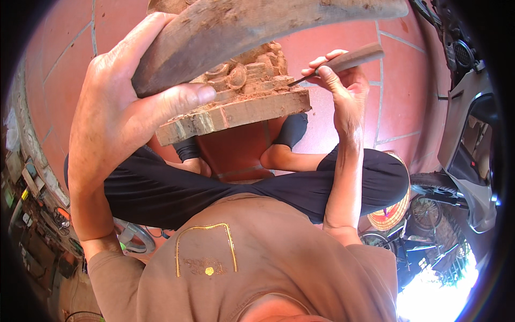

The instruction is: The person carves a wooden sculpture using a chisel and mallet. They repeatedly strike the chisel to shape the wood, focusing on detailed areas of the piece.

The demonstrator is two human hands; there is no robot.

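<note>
My left hand (126,94) is wrapped round the near end of a thick, curved, dark wooden club (230,35), thumb underneath. The club reaches across the top of the view, above a carved wooden block (236,111). Raised, dusty relief work covers the block, and the club hides part of it. In my right hand (346,88) is a slim chisel (357,58), its brown wooden handle pointing up to the right. Fingers and thumb pinch it low down, and its thin dark blade slants to the right end of the carving, apparently touching it.
Red floor tiles (397,70) lie around the block, close to my feet and bent legs. A grey motorbike (466,150) stands at the right, with a woven hat (394,214) by my knee and a bicycle (426,212) behind. Assorted tools and scraps (40,214) crowd the left edge.
</note>
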